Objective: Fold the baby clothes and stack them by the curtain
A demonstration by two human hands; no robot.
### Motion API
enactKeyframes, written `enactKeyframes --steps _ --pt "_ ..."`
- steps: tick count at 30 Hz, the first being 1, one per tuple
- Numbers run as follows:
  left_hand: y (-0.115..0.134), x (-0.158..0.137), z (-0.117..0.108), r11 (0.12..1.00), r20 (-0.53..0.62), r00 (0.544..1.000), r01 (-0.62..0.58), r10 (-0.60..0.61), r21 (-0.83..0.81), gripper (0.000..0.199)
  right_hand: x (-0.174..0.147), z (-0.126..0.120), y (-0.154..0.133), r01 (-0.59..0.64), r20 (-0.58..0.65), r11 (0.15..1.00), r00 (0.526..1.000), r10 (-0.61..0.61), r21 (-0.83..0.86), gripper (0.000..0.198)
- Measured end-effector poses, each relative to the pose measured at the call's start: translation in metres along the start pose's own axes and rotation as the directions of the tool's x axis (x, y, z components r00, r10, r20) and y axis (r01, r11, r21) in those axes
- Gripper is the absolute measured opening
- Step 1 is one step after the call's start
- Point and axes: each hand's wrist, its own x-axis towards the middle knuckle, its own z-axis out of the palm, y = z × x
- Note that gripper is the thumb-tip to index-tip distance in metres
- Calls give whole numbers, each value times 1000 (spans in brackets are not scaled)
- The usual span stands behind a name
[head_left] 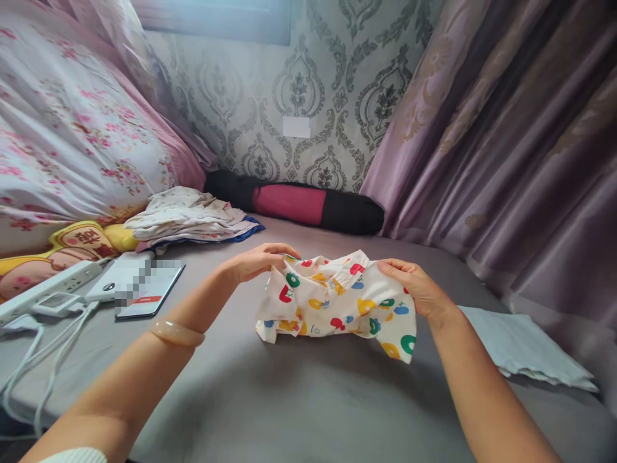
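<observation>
Left hand (263, 260) and right hand (418, 286) are pinching a shirt (328, 305). It is hanging rumpled, not yet laid flat; a pale cloth (525, 347) is lying flat.

Passage is afforded over the grey surface (289, 399) nearside of the printed shirt (332, 302). Leftward reach is obstructed by the power strip (53, 290) and cables (58, 355); the far side, by a black-and-pink roll (289, 204).
</observation>
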Motion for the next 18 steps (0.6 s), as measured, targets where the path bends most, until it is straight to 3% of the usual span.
enactKeyframes --steps 4,9,12,15,18 --pt "10 0 6 977 -62 996 -52 67 207 31 -5 5 -4 9 1 1000 1000 -9 -16 34" --pt "17 4 7 953 23 994 -110 108 281 28 -9 7 -7 38 6 999 999 -38 -33 35" --pt "23 4 6 979 -132 985 -85 111 185 27 -10 8 -8 61 -13 997 998 -61 -38 36" --pt "27 6 6 993 -356 930 -111 91 -35 29 -10 11 -9 87 -12 994 996 -87 -60 40" --pt "26 7 8 980 -434 892 -180 127 -83 33 -9 16 -11 120 -16 987 992 -122 -107 44"
